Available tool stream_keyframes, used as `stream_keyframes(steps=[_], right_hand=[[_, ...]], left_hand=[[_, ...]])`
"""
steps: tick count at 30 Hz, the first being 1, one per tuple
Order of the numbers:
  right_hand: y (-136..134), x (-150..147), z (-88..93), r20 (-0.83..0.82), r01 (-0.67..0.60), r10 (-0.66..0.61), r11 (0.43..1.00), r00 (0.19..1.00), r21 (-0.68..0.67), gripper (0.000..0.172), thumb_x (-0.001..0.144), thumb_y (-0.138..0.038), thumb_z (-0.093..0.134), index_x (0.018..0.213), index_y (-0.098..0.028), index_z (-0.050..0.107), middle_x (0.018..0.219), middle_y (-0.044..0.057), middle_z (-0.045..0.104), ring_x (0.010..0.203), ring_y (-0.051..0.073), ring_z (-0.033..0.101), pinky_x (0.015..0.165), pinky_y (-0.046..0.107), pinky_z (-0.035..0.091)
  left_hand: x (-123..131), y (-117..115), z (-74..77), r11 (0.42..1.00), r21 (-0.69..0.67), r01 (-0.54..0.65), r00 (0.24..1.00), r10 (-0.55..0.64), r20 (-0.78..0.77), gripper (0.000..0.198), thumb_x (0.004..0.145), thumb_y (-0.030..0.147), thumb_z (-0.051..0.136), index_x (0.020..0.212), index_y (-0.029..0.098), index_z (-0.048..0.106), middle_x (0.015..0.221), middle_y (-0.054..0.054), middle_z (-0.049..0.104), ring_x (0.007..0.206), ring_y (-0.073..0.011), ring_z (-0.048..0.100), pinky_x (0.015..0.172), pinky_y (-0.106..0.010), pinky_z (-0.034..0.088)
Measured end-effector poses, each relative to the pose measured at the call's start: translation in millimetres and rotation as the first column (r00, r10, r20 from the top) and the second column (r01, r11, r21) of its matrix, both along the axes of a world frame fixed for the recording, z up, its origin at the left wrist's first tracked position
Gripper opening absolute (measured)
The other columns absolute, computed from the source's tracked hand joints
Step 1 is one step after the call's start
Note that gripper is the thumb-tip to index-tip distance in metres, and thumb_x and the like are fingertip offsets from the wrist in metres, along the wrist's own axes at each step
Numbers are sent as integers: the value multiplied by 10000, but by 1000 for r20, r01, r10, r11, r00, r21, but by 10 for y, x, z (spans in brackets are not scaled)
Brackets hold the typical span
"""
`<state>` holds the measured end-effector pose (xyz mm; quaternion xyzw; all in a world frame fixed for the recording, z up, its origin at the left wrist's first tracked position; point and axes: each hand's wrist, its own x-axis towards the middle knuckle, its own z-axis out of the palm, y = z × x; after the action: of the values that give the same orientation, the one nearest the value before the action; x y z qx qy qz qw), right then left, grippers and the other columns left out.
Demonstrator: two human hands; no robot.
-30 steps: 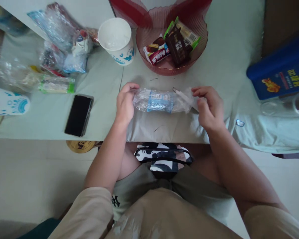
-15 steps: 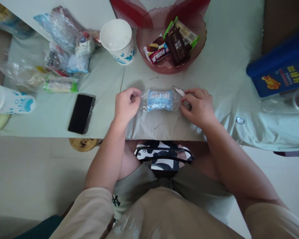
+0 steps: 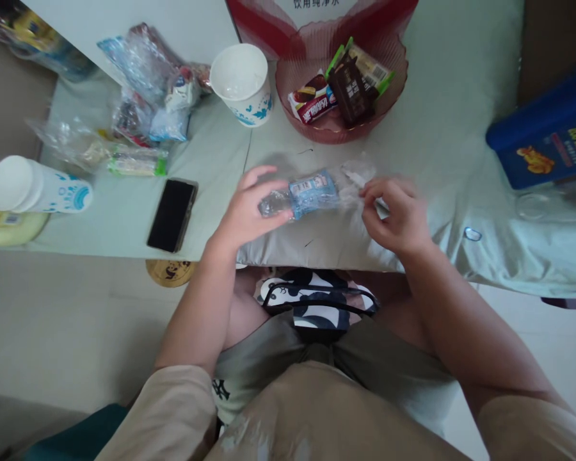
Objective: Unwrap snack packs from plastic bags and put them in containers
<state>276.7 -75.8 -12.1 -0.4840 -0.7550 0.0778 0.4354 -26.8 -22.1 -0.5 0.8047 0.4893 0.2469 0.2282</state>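
A small blue-and-white packet [image 3: 312, 192] in loose clear plastic wrap lies tilted just over the table's front part. My left hand [image 3: 249, 208] curves around its left end, with the thumb below and a finger above, touching the wrap; the index finger is lifted off. My right hand [image 3: 396, 211] is closed in a pinch at the right end of the wrap, slightly blurred. A slim white pen-like tool [image 3: 355, 174] with a dark tip runs out of these fingers, against or under the crumpled wrap; its exact kind I cannot make out.
A pink ribbed bowl [image 3: 292, 70] holds several wrapped snacks. Nearby stand a white paper cup [image 3: 242, 83], a heap of plastic-wrapped packets [image 3: 148, 83] and a black phone [image 3: 173, 214]. Stacked cups [image 3: 43, 186] lie left; a blue box [image 3: 547, 134] is at right.
The packet has tilted, its right end rising. My left hand has opened from a pinch on the wrap to reach around the packet's end. The view has shifted slightly.
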Motion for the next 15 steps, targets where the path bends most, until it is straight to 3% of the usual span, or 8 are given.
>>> stream_keyframes(steps=[3,4,6,8,10,12,14,15], right_hand=[[-41,13,58,18,-62,64,993,998,-101,127,744,-132,542,784,-249,570,734,11,665,699,202,643,709,365,514],[-56,25,81,14,-78,81,987,997,-143,130,747,-132,534,784,-245,585,729,12,663,670,190,622,672,347,499],[-83,58,123,0,-131,134,966,991,-221,151,752,-133,517,796,-232,623,750,23,684,625,170,590,613,323,467],[-104,94,147,13,-199,213,930,977,-308,177,758,-148,507,814,-217,661,776,38,710,606,163,578,602,319,462],[-123,125,146,59,-236,284,880,957,-413,204,778,-169,504,841,-207,694,753,45,718,584,163,569,613,326,465],[-141,147,125,118,-221,321,834,940,-506,228,838,-198,504,886,-202,727,701,40,712,564,169,570,613,331,454],[-155,154,91,176,-178,325,810,929,-559,255,932,-265,495,899,-209,742,657,31,697,554,178,578,594,331,433],[-158,153,72,193,-145,301,813,934,-563,282,971,-305,489,887,-217,743,654,29,696,563,183,592,592,329,434]], left_hand=[[14,-134,59,998,37,54,992,-49,-114,37,841,274,762,823,250,741,1310,-54,715,1400,-327,584,1241,-562,434],[9,-183,79,996,76,42,994,-34,-101,69,850,246,731,782,251,722,1248,-52,741,1370,-319,610,1223,-558,450],[-14,-293,125,989,146,24,999,-20,-28,106,864,231,676,761,248,694,1088,-51,781,1188,-278,711,1095,-494,551],[-40,-409,176,989,138,60,998,-63,16,132,875,252,635,751,243,678,901,-36,783,895,-214,752,859,-381,614],[-56,-502,227,991,51,125,992,-124,-16,161,878,270,611,732,244,673,759,-10,755,673,-163,700,678,-306,572],[-58,-547,276,983,-73,166,982,-172,-82,159,872,282,611,743,251,698,671,11,726,582,-147,662,621,-282,533],[-59,-537,318,938,-273,213,962,-250,-108,144,874,308,630,803,260,746,644,21,734,570,-153,682,619,-275,531],[-65,-518,334,887,-394,241,950,-299,-91,154,882,327,634,844,263,768,667,18,759,586,-161,708,620,-273,539]])
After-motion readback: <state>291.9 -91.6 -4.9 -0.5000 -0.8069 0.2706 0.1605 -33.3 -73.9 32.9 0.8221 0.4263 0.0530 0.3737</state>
